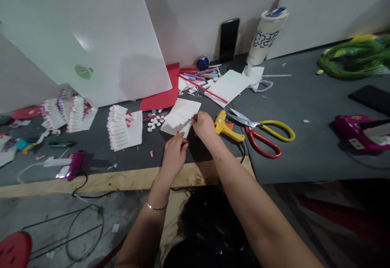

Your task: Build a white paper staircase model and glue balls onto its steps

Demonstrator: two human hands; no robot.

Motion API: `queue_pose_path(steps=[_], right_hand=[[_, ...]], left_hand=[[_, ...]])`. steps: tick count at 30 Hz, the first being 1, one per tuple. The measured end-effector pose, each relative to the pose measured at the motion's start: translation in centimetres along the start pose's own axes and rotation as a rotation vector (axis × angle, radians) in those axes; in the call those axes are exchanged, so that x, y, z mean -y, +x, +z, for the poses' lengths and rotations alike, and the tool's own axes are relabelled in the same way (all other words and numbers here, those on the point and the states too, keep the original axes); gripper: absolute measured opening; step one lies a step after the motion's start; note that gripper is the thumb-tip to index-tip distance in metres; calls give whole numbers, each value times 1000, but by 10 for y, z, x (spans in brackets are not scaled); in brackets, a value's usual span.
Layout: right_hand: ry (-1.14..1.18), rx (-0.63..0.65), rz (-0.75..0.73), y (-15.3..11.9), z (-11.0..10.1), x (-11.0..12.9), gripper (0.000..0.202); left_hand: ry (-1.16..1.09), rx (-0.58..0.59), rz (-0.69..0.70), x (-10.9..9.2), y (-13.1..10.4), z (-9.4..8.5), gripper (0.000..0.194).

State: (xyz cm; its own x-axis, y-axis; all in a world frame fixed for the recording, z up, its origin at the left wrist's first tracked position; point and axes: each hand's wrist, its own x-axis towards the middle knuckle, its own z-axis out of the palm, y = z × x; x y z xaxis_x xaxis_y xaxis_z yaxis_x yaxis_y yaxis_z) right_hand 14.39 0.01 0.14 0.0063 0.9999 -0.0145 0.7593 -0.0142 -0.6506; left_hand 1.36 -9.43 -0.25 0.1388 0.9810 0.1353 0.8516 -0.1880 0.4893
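Observation:
A folded white paper piece (179,113) with raised layers lies in front of me. My left hand (174,156) is at its near edge, fingers bent onto the paper and thumb low beside them. My right hand (204,127) pinches at the paper's right edge. Small red spots show at the fingertips of both hands; what they are I cannot make out. Just left of the paper sits a group of small white pieces (154,123). Close to my right hand are a yellow glue gun (227,127) and large scissors (258,127) with one red and one yellow handle, blades parted.
Layered white paper pieces with pink edges (118,131) stand at left. A white board (122,36) leans behind. Further back are pens (201,75), a phone (229,40) and a white tumbler (266,36). Green cord (350,62) and a purple power strip (356,131) lie right.

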Motion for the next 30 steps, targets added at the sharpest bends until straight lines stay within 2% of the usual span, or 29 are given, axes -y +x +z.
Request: queue_pose_path(steps=[14, 30], right_hand=[[38, -99, -53, 3, 19, -10, 17], [32, -147, -97, 4, 21, -12, 11]], left_hand=[[-9, 15, -14, 1, -3, 2, 15], [-10, 30, -21, 1, -3, 2, 14]])
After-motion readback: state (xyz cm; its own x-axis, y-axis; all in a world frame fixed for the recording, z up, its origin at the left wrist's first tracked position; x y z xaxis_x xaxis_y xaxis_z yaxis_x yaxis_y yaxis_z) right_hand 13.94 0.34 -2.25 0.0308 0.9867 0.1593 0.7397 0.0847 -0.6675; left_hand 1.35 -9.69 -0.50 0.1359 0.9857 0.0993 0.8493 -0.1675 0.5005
